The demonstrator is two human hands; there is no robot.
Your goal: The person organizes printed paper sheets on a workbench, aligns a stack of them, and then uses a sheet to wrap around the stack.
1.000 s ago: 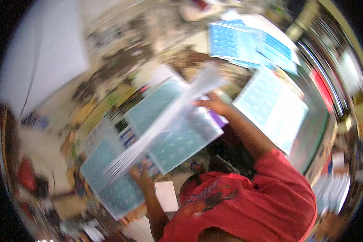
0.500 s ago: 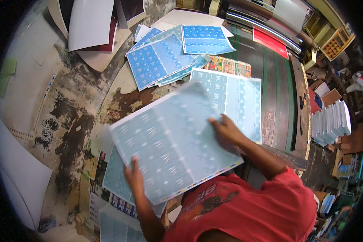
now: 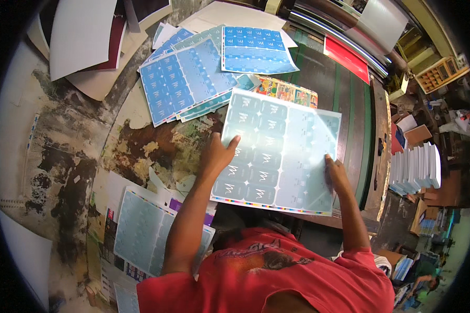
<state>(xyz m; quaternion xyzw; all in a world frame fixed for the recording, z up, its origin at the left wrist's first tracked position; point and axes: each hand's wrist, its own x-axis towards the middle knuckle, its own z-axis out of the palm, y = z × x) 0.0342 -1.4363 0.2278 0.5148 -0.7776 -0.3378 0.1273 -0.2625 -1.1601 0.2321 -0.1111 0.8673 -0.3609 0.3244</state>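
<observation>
A large grey-teal printed sheet, with rows of rounded label shapes and a strip of colour patches along its near edge, lies level in front of me. My left hand grips its left edge, thumb on top and fingers underneath. At its right edge my right hand holds it the same way, thumb over the print. Whether other sheets lie directly under it is hidden. Another teal printed sheet rests at the lower left, partly behind my left forearm. Beyond my hands, blue printed sheets are fanned out in an overlapping pile.
A machine bed with green strips stretches behind the sheet to a shiny roller. Multicoloured printed paper peeks out beyond the sheet. White stacks stand at right, with a wooden tray above. Large white sheets lean far left.
The sheet has swung round and moved right, now squarer over the machine bed. My left hand has moved up and right with it; my right hand has shifted to its right edge.
</observation>
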